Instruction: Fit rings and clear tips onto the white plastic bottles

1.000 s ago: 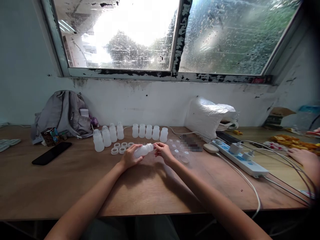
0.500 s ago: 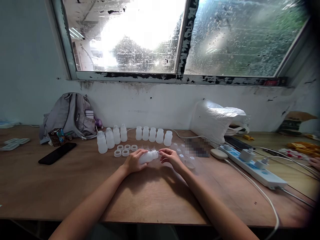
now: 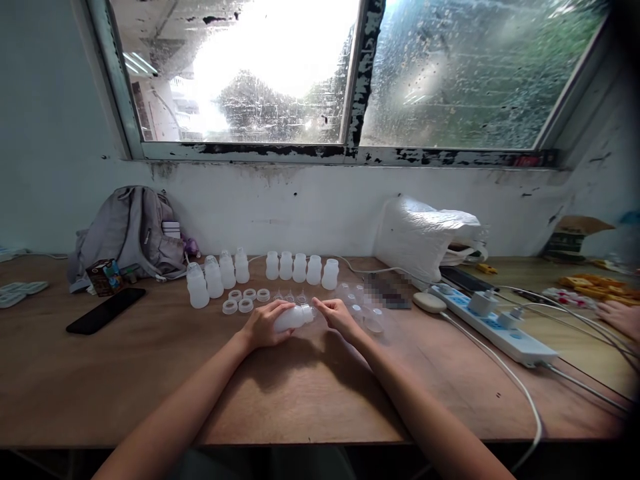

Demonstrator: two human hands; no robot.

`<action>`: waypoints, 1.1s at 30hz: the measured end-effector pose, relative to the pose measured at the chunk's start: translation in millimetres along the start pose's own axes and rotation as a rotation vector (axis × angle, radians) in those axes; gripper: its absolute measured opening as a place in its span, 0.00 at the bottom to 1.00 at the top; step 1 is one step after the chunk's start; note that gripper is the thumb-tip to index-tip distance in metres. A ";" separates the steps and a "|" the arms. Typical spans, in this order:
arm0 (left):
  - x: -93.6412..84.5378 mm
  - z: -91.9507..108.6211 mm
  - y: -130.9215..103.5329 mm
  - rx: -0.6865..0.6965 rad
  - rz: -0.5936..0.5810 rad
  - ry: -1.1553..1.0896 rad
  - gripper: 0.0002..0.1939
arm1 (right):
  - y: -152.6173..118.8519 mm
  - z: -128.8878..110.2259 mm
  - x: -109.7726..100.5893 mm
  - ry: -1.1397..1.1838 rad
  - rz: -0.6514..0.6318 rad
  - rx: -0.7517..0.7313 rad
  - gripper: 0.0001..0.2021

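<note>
My left hand [image 3: 267,323] is wrapped round a frosted white baby bottle [image 3: 291,318], which lies tilted on its side just above the table with its neck toward the right. My right hand [image 3: 336,315] is closed, its thumb and fingers pinching the clear nipple [image 3: 313,311] at the bottle's neck. The fingers partly cover that nipple. Behind my hands are several loose clear nipples [image 3: 291,296], with white screw rings [image 3: 245,305] to their left. Capped bottles [image 3: 199,287] and open bottles [image 3: 314,271] stand farther back. Right of my right hand lie clear round covers [image 3: 373,324].
A grey backpack [image 3: 135,230], a small box [image 3: 104,277] and a black phone [image 3: 106,311] are at the left. A white bag [image 3: 425,237], a power strip [image 3: 500,330] with cables and a round white device [image 3: 429,302] sit at the right. Another person's hand [image 3: 620,317] shows at the right edge.
My right fingers have closed more tightly at the bottle's nipple end. The view has shifted slightly right, and more of the other person's hand shows.
</note>
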State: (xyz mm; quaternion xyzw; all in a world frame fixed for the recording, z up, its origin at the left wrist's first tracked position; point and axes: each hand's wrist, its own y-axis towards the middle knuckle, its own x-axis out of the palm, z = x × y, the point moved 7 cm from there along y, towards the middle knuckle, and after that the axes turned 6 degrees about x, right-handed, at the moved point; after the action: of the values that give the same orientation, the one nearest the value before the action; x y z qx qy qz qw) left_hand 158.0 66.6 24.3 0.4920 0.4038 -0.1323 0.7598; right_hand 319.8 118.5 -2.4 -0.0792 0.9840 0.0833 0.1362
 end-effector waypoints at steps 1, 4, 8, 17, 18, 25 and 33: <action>-0.6 0.4 0.1 0.005 0.011 0.000 0.25 | -0.3 0.3 -0.7 -0.010 0.007 0.008 0.25; -1.8 -1.7 -0.6 0.002 0.042 0.009 0.25 | -1.8 -0.2 -1.8 0.043 0.008 0.036 0.22; -1.5 -5.6 -2.6 -0.009 0.055 0.008 0.26 | -3.2 -3.7 4.1 0.149 -0.073 0.037 0.15; 5.5 -18.7 0.3 -0.332 0.084 -0.411 0.20 | -7.1 -10.1 4.2 0.304 -0.047 0.020 0.14; 11.8 -21.5 -0.3 -0.411 0.064 -0.542 0.20 | -9.0 -12.8 6.7 0.341 -0.081 0.025 0.15; 53.2 -9.5 -2.4 -0.709 -0.107 -1.310 0.26 | -14.5 -18.6 21.0 0.489 -0.219 0.052 0.18; 23.0 -6.6 7.2 -0.477 0.020 -0.519 0.22 | -9.8 -9.8 6.2 0.359 -0.023 0.006 0.19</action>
State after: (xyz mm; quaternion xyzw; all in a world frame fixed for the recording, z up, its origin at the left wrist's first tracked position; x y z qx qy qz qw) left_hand 173.8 80.2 10.5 0.2547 0.2119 -0.1477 0.9319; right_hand 313.1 106.4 3.8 -0.1038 0.9917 0.0634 -0.0407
